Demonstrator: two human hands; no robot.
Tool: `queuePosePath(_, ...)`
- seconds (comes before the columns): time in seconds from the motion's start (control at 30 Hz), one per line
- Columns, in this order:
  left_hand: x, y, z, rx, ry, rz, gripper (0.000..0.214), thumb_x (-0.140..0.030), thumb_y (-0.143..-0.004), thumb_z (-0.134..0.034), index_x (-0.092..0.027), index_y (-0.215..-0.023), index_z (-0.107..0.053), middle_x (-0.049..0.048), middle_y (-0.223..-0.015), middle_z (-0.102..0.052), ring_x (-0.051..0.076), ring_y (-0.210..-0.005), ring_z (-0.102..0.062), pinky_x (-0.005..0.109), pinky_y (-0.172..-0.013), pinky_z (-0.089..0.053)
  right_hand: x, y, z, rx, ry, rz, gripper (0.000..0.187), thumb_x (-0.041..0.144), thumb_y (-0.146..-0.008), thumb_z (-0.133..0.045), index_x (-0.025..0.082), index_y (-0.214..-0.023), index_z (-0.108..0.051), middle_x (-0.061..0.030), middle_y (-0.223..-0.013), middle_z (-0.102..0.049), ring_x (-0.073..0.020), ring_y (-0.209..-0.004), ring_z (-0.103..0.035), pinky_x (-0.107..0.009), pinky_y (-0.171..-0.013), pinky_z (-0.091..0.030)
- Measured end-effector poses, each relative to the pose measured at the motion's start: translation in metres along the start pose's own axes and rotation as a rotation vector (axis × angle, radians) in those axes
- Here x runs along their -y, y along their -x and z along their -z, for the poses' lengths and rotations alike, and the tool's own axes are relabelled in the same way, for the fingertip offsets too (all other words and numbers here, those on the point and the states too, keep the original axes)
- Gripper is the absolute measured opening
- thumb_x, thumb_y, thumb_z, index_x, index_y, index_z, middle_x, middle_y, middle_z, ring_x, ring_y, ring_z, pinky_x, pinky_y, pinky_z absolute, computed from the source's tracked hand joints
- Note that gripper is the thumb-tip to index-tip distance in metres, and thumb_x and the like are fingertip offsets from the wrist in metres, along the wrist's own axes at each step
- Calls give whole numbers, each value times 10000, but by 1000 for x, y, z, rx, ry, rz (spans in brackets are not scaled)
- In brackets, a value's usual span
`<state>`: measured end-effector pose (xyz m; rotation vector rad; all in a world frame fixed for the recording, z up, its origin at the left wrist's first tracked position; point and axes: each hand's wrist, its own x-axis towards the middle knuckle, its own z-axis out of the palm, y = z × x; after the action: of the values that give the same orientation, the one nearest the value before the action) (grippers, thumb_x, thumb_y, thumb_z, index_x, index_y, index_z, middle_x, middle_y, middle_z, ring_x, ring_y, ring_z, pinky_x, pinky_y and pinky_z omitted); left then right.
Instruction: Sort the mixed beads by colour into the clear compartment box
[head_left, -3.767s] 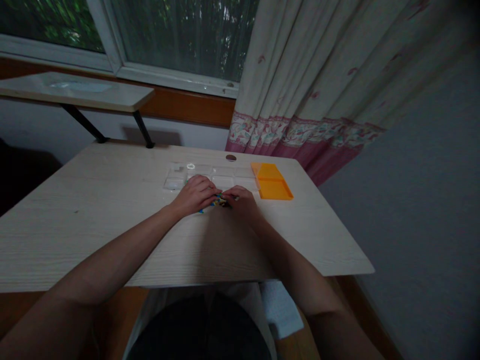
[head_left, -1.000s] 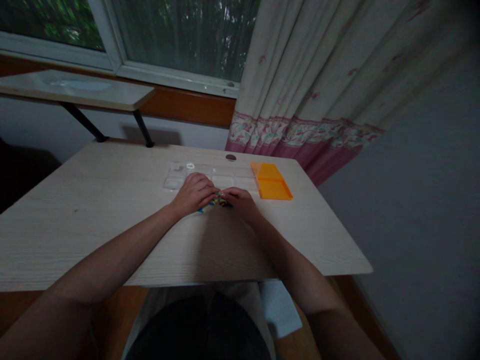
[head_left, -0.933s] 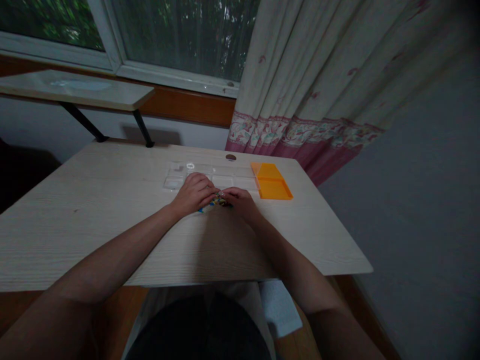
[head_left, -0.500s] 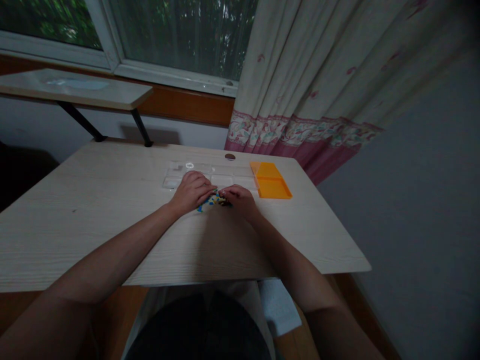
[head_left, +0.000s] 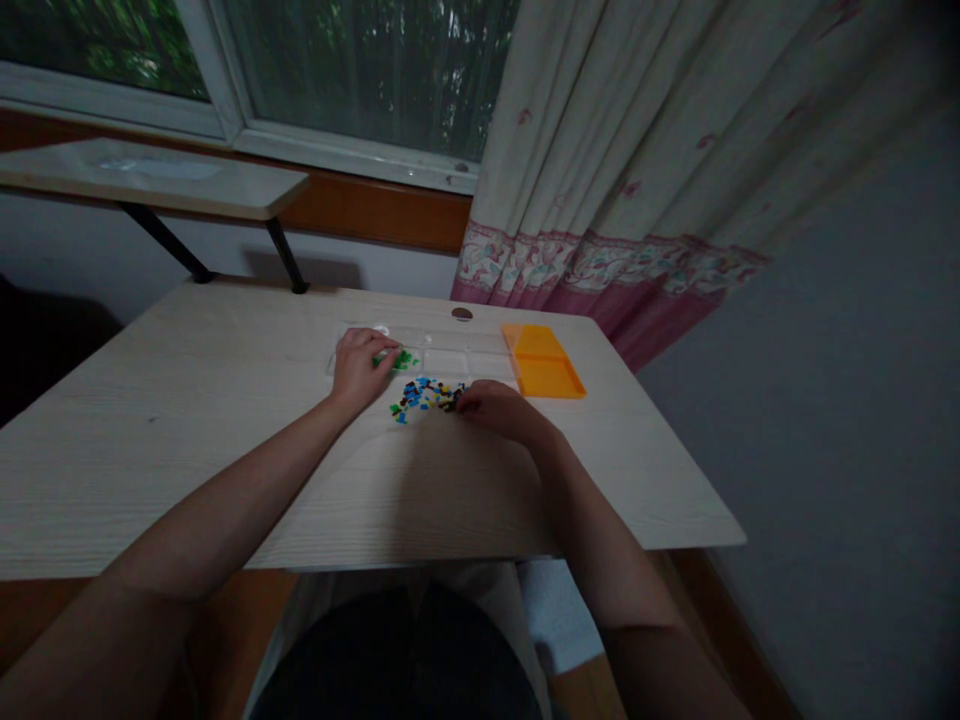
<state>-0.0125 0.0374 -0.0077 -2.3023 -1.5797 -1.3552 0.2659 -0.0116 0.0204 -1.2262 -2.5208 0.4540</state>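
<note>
Handling a mixed pile of small pieces [head_left: 426, 390] left loose beside the right hand [head_left: 495, 408].
Curled, it touches the edge, hold unclear; farther off, the half-curled left hand [head_left: 361, 368], hold hidden, covers part of a clear tray [head_left: 446, 362], green pieces [head_left: 405, 360] already inside.

light: dim | window [head_left: 367, 80]: white frame, greenery [head_left: 135, 50] outside | curtain [head_left: 585, 150]: cream, floral band, pink hem | right wall [head_left: 825, 350]: grey | desk [head_left: 187, 450]: pale wood, black-legged shelf [head_left: 240, 195] back left | floor [head_left: 232, 620]: brown
</note>
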Motion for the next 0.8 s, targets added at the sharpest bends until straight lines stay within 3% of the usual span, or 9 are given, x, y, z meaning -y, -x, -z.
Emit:
queuePosePath(0.47,5,2,-5,-8,9,-25,236,-377,-910,-575,-217,-948,-743,67,-940,-671,248,-979,-539,429,-905,-408,-4,0,-1,-86,23,-29,301,25,-757,-600,213,-928,-762,-47,-919,-735,-168,-865,-646,-275,-831,-483)
queuePosePath(0.8,3,1,-4,15,5,-6,251,-391,-907,-564,-227,-950,-749,61,-940,-677,247,-980,-552,423,-905,-411,-9,1,1,-63,175,-79,137,134,-810,-656,185,-871,-768,-66,-862,-709,-165,-819,-622,-252,-779,-445)
